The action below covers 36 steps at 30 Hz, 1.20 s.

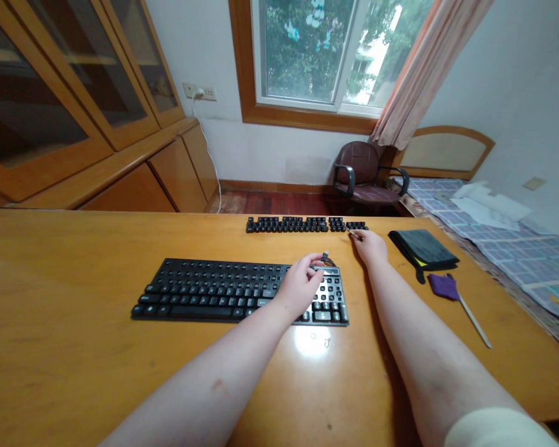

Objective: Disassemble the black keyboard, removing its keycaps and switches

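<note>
A black keyboard (214, 290) lies on the wooden desk (65, 298). My left hand (300, 285) rests over its right end, fingers curled around a small tool with a dark tip (325, 255) that I cannot make out. Beyond it, near the desk's far edge, removed black keycaps (302, 224) stand in neat rows. My right hand (370, 245) reaches to the right end of those rows, fingers pinched on a small thin object (355, 234), perhaps a keycap or tool.
A black cloth pouch (423, 247) lies to the right of my right hand, with a purple-headed brush (451, 293) nearer me. Behind the desk are a maroon armchair (366, 174), wooden cabinets on the left, a window, and a bed on the right.
</note>
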Motion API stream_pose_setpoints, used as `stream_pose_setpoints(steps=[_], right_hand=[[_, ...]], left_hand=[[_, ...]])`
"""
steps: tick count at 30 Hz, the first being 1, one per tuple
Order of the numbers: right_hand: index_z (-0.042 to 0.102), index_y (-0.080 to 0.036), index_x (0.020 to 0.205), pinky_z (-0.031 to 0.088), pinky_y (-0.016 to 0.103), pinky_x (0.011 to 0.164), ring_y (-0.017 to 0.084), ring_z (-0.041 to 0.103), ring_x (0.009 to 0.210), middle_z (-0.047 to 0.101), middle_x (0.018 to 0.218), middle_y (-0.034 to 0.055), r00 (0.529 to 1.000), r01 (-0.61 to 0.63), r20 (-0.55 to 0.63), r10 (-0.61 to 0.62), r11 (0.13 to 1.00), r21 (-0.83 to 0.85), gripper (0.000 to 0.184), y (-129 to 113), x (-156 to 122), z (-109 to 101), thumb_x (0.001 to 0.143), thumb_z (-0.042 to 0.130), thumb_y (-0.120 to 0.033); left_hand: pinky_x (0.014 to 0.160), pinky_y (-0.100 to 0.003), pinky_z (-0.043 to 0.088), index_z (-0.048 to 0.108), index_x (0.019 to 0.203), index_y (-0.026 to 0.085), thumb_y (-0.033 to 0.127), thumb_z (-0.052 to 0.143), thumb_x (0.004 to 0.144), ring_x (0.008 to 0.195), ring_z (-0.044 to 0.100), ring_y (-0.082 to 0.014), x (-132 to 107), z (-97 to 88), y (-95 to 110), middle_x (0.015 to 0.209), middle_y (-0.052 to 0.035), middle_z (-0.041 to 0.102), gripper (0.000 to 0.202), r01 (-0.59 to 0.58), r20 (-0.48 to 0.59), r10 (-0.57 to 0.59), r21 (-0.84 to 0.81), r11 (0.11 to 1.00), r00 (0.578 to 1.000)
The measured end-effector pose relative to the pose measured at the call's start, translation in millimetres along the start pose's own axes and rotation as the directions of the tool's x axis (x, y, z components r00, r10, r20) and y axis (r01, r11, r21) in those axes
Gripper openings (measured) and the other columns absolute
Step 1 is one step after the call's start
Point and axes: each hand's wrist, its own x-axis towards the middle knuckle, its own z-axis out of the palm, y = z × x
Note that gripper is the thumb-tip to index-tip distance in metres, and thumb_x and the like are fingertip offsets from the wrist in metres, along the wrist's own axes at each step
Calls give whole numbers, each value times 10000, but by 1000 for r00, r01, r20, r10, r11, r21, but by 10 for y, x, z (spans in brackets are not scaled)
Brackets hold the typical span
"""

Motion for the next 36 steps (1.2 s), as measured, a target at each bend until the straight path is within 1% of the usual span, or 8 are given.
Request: stream_pose_setpoints(steps=[8, 18, 27, 32, 36], right_hand=[[682, -251, 1055, 459, 307, 746, 231, 616, 928, 677, 1058, 64, 1000, -15, -12, 15, 1000, -8, 326, -13, 42, 6, 843, 474, -386], [674, -265, 1064, 459, 304, 735, 227, 620, 914, 680, 1051, 55, 1000, -26, -16, 26, 1000, -4, 317, -28, 42, -8, 829, 482, -359], [672, -254, 997, 440, 288, 661, 219, 626, 831, 701, 926, 45, 999, -52, -15, 52, 999, 0, 275, -30, 49, -8, 796, 507, -343], [672, -258, 1009, 445, 294, 670, 223, 624, 852, 696, 962, 48, 999, -41, -14, 41, 999, 1, 282, -24, 52, 0, 807, 496, -347], [676, -254, 1038, 456, 302, 714, 226, 616, 903, 680, 1041, 57, 1000, -22, -20, 22, 1000, 2, 307, -16, 50, 10, 829, 476, -354]], left_hand=[[772, -278, 482, 543, 1140, 166, 138, 521, 791, 736, 602, -111, 9, 14, -19, 1022, -70, 641, 351, 2, 1, -2, -3, 1000, 1000], [787, -278, 479, 543, 1144, 169, 153, 514, 803, 753, 597, -112, 4, 13, -20, 1025, -67, 636, 343, -9, 9, 9, 3, 1000, 1000], [801, -284, 474, 549, 1142, 168, 155, 518, 802, 773, 601, -121, 3, 8, -21, 1003, -65, 642, 342, -5, 9, 5, 12, 1000, 1000], [807, -289, 474, 552, 1139, 167, 151, 523, 798, 777, 600, -123, 3, 5, -20, 1005, -66, 641, 342, -6, 7, 6, 0, 1000, 1000], [815, -292, 473, 550, 1136, 167, 148, 515, 799, 790, 603, -124, 5, 9, -29, 1016, -68, 640, 339, -18, 11, 18, 7, 1000, 1000]])
